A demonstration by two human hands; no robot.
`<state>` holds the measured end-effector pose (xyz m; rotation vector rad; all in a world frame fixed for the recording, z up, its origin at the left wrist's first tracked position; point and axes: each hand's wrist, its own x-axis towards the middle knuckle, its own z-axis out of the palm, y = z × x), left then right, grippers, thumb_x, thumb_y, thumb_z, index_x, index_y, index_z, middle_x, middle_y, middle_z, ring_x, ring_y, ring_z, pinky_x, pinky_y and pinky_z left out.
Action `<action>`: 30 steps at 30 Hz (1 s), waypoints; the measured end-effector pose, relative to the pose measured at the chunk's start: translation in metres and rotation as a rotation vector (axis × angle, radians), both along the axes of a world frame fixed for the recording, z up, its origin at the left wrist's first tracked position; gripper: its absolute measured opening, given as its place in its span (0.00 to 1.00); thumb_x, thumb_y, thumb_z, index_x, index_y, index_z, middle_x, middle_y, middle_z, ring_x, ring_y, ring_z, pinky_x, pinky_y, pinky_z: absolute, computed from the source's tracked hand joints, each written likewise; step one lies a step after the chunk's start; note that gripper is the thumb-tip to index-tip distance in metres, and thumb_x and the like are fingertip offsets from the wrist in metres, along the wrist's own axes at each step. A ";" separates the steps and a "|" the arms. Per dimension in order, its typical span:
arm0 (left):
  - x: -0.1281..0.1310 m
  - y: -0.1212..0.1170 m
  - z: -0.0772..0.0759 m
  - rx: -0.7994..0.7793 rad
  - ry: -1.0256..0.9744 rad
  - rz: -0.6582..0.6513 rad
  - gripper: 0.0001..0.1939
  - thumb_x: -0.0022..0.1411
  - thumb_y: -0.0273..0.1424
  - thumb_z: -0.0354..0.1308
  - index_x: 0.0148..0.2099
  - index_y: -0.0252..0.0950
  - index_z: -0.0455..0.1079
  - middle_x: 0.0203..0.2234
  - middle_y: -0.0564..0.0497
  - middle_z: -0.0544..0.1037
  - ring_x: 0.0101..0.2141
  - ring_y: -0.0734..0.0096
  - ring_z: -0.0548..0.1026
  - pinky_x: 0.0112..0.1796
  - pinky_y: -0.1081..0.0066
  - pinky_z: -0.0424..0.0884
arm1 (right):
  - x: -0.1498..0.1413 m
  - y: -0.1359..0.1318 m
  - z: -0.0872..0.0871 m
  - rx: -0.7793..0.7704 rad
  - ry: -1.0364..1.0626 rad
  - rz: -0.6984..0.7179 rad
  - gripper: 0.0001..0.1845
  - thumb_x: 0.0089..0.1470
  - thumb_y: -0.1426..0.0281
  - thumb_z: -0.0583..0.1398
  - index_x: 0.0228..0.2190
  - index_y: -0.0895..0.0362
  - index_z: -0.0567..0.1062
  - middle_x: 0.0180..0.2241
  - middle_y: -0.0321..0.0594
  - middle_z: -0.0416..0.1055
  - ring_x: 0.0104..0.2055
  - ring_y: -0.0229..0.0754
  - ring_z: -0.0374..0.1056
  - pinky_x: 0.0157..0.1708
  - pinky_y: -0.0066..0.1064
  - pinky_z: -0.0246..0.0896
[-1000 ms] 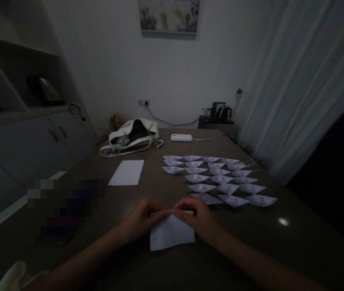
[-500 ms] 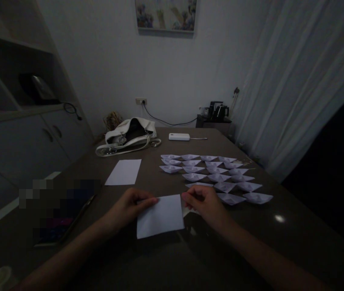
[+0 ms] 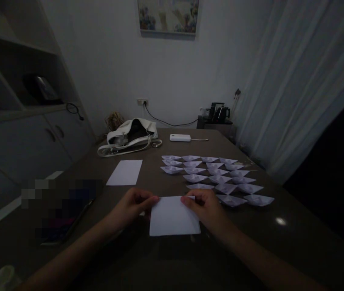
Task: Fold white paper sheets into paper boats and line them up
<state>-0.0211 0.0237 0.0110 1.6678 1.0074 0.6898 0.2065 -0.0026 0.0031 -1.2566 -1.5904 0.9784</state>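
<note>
Between my hands is a white sheet of paper (image 3: 174, 218), held up just above the dark table and tilted toward me. My left hand (image 3: 137, 204) pinches its upper left corner, thumb in front and fingers behind. At the upper right corner my right hand (image 3: 205, 206) grips it the same way. Just beyond my right hand, several folded paper boats (image 3: 219, 179) stand in rows on the table. Another white sheet (image 3: 125, 173) lies flat beyond my left hand. Whether the held paper is folded I cannot tell.
A white bag (image 3: 132, 135) with its strap lies at the back left of the table (image 3: 152, 184). A white power bank (image 3: 180, 138) with a short cable rests at the far middle. To the left is a dark, partly pixelated flat device (image 3: 69, 218). A curtain (image 3: 269, 89) hangs at right.
My right hand has taken hold of the paper's upper right corner. The sheet has shifted right and levelled out between both hands. The view has moved slightly.
</note>
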 end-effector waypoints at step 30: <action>0.025 -0.025 -0.011 0.157 -0.287 0.039 0.08 0.58 0.35 0.61 0.34 0.35 0.69 0.31 0.53 0.68 0.33 0.71 0.70 0.33 0.72 0.69 | -0.018 -0.005 -0.021 -0.005 0.223 0.081 0.08 0.49 0.68 0.62 0.26 0.56 0.66 0.23 0.32 0.65 0.24 0.34 0.63 0.23 0.24 0.55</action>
